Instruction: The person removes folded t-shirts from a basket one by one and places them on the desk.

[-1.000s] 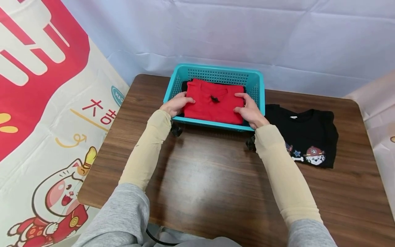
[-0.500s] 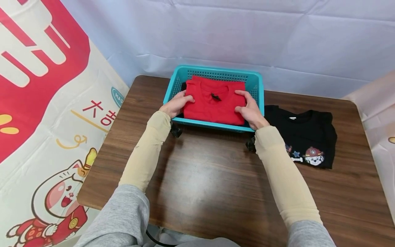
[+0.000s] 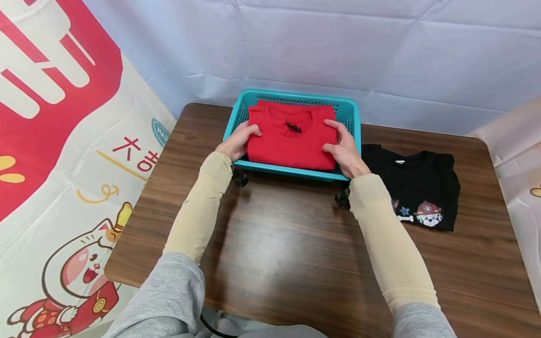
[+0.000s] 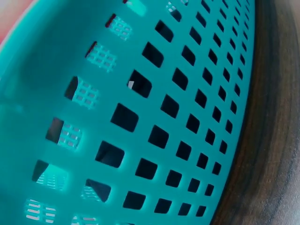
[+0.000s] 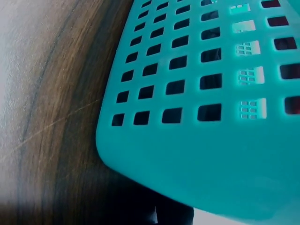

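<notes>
A folded red T-shirt [image 3: 291,150] lies in a teal plastic basket [image 3: 296,174] at the back of the table, its neckline toward the far side. My left hand [image 3: 239,140] holds the shirt's left edge, thumb on top and the other fingers mostly hidden. At the right edge my right hand [image 3: 344,149] grips it with thumb and forefinger showing on the cloth. Both wrist views look at the outside of the basket: its perforated wall [image 4: 28,89] fills the left one, its rounded corner [image 5: 187,161] the right one. Neither hand shows there.
Right of the basket, a folded black T-shirt [image 3: 418,183] with cartoon dog prints lies on the brown wooden table [image 3: 270,263]. A pale cloth backdrop [image 3: 321,51] stands right behind the basket. A printed banner [image 3: 55,141] hangs along the left side.
The red T-shirt has moved toward the back of the basket and slightly left, covering more of the dark cloth seen beneath it earlier. Both hands have kept hold, the left shifting slightly left.
</notes>
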Demonstrator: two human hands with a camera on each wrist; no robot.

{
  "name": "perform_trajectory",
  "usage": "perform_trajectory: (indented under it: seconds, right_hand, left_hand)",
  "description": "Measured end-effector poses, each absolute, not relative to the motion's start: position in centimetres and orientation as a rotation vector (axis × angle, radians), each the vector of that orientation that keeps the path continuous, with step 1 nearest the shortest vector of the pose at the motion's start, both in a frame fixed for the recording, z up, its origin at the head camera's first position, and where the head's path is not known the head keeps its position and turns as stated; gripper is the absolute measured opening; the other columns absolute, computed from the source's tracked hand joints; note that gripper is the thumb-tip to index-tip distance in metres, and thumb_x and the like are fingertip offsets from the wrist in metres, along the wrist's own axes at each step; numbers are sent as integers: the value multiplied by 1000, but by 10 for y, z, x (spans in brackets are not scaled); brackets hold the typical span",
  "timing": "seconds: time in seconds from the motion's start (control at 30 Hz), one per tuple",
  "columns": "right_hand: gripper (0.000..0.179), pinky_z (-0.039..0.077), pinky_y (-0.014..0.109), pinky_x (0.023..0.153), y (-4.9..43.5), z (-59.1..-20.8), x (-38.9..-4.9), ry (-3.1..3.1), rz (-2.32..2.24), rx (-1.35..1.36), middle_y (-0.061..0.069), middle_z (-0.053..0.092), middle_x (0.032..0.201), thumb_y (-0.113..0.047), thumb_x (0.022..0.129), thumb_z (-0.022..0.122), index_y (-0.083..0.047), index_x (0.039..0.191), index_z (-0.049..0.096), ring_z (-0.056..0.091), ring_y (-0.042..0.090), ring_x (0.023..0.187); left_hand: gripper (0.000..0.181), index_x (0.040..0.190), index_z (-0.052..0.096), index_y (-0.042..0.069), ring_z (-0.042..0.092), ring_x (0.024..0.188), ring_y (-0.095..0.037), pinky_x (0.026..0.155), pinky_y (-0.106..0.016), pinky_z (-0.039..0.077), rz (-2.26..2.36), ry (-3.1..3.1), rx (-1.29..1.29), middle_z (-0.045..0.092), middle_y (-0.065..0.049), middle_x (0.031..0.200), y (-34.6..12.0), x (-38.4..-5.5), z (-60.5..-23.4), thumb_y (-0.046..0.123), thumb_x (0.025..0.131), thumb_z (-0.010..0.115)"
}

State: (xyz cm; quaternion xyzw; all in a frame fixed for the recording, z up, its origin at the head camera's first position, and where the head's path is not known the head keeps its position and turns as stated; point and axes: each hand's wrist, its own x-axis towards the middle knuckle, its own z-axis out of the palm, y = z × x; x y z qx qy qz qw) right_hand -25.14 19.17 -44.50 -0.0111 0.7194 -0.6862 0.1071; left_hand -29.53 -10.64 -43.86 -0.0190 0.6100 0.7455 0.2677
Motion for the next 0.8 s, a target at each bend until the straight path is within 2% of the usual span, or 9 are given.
perform_trajectory:
  seconds: [0.37,0.8]
  right_hand:
    - [64,53,17,80,190,-437,-245,2163,-2093,-39,6,38,145,1,89,62,-20,145,39,41,20,125]
    - [67,54,23,80,191,-419,-233,2209,-1999,-32,6,38,144,0,89,62,-23,145,35,41,22,126]
  left_hand:
    - [47,132,39,14,53,114,-23,81,-37,56,2061,1537,-20,51,-6,125,-109,-288,-435,11,88,54]
    - [29,124,45,15,60,105,-20,82,-36,56,2131,1423,99,57,-5,117,-105,-278,-424,16,96,50]
